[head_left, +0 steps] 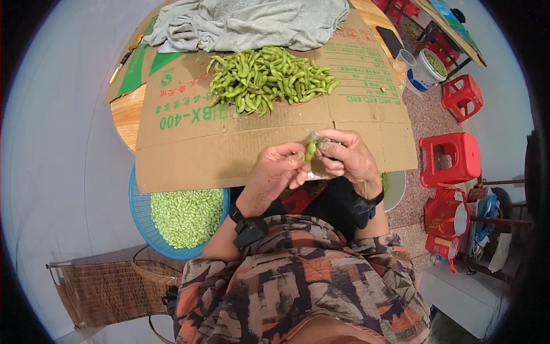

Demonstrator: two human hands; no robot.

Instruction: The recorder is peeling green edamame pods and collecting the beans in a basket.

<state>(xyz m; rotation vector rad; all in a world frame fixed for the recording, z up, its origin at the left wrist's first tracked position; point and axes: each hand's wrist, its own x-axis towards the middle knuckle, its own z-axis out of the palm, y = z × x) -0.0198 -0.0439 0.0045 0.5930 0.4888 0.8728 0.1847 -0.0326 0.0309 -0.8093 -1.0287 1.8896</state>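
One green pod (310, 152) is held up over the near edge of the cardboard (189, 163), a little right of its middle. The left hand (278, 167) pinches its lower end between thumb and fingers; the right hand (348, 155), curled, has thumb and forefinger closed at its upper end. Beyond them, a heap of pods (269, 80) lies toward the far edge, a grey cloth (246, 26) behind it. A blue basket (138, 209) of pale green beans (186, 217) sits partly beneath the near left corner.
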